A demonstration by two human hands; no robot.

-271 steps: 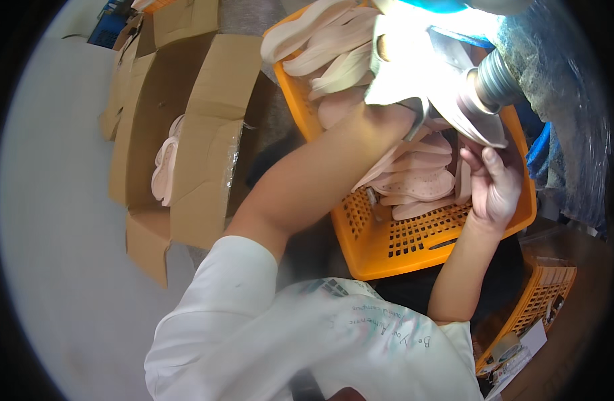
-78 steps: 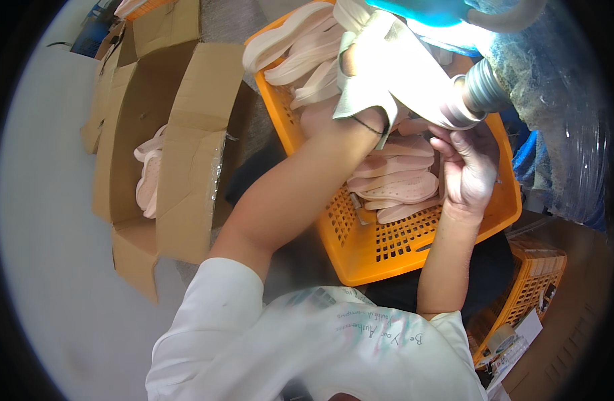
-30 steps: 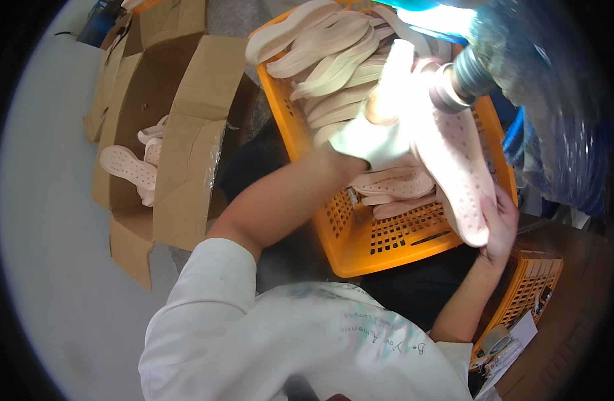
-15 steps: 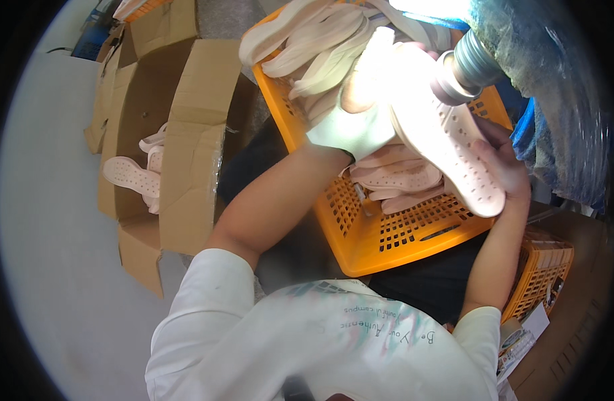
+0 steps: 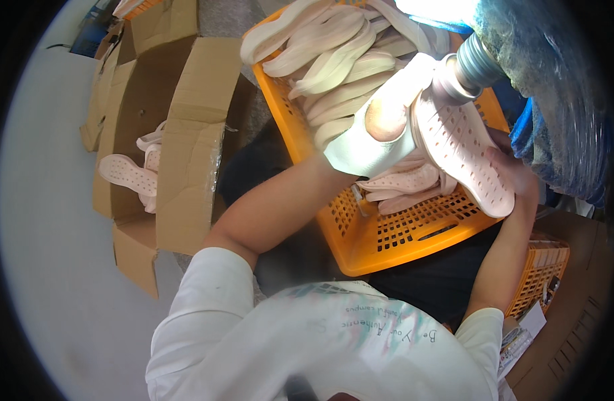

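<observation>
A pale pink shoe sole (image 5: pixel 464 150) dotted with small holes is held tilted above an orange basket (image 5: pixel 360 257). My right hand (image 5: pixel 514 170) grips its outer edge, near the lower end. At the upper left edge of the sole is my left hand (image 5: pixel 380 127), in a white glove with an opening that bares some skin. That hand is closed on the sole, its fingers partly hidden and washed out by glare. A ribbed grey metal fitting (image 5: pixel 467 67) overlaps the sole's top end. More pale soles (image 5: pixel 320 47) are heaped in the basket.
On the left stands an open cardboard box (image 5: pixel 193 134) with several pink soles (image 5: pixel 130 175) inside. A bright lamp (image 5: pixel 441 8) and plastic-wrapped blue material (image 5: pixel 554 113) hang at the upper right. A second orange basket (image 5: pixel 541 267) sits at the lower right.
The sole has shifted slightly right and turned, with its holed face now plainer. My left hand has moved right and down along with it, uncovering more soles in the basket.
</observation>
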